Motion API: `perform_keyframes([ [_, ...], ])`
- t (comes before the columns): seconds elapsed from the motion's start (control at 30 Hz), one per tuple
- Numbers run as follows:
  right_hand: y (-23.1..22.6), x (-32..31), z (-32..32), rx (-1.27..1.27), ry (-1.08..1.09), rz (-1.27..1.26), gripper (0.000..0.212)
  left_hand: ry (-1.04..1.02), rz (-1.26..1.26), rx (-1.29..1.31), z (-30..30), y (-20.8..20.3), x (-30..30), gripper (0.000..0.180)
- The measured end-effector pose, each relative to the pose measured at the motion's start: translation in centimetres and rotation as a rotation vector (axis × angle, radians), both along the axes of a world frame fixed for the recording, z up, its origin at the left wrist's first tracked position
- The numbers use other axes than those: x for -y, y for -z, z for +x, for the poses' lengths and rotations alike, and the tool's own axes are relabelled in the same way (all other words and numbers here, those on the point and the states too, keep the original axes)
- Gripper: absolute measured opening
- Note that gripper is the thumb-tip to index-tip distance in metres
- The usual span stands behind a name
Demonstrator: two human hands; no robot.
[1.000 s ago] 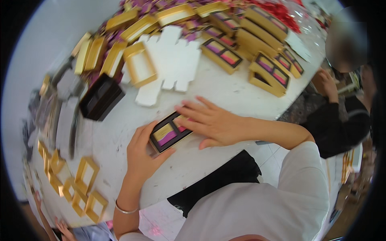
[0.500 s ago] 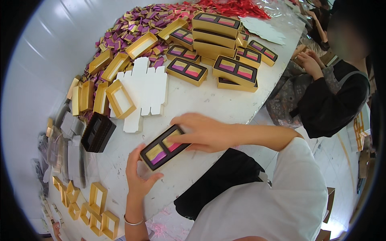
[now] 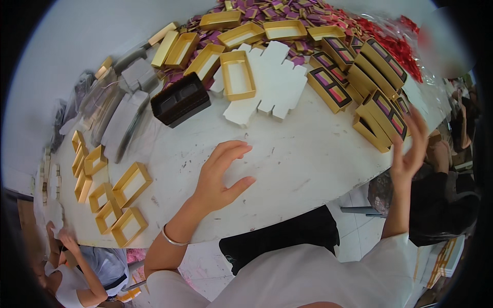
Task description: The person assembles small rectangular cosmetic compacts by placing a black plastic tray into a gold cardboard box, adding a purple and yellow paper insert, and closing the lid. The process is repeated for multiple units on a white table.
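Observation:
Over the bare middle of the table, my left hand [image 3: 222,177] is raised with curved fingers, thumb apart and nothing in its grasp. My right hand [image 3: 410,146] reaches far right, fingers spread, beside a gold box [image 3: 386,114] with a dark insert holding purple and pink pieces. This box leans over another gold box [image 3: 368,132]; whether a fingertip touches it I cannot tell. Behind them rises a stack of similar filled boxes [image 3: 372,72]. Ahead of my left hand lie flat white card blanks [image 3: 280,84], an empty gold tray [image 3: 250,84] and nested black inserts [image 3: 179,100].
Empty gold frames [image 3: 131,185] stand at the left. Grey and clear plastic packaging [image 3: 123,115] lies behind them. A heap of small purple and gold pieces [image 3: 257,11] and red strips [image 3: 382,36] line the back. People sit at both sides, one person's arm [image 3: 84,267] lower left.
The filled box has left both hands. My right hand has moved to the boxes at the right and spread its fingers; my left hand is empty. The whole view has turned.

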State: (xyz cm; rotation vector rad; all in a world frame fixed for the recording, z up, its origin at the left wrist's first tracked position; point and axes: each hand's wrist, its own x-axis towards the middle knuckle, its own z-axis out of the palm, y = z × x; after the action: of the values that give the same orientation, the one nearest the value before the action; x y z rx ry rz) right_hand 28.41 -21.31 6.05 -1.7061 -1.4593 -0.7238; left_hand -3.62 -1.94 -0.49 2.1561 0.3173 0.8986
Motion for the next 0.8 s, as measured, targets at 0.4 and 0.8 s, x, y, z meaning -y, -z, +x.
perform_keyframes([
  [0.4, 1.6, -21.0, -8.1, 0.071, -0.657, -0.907, 0.030, -0.289, 0.052, 0.082, -1.6, -0.1, -2.4, 0.063],
  [0.8, -3.5, -17.3, -7.1, -0.351, -1.077, -0.960, 0.034, -0.043, 0.023, -0.386, -1.5, -0.3, -2.2, 0.075],
])
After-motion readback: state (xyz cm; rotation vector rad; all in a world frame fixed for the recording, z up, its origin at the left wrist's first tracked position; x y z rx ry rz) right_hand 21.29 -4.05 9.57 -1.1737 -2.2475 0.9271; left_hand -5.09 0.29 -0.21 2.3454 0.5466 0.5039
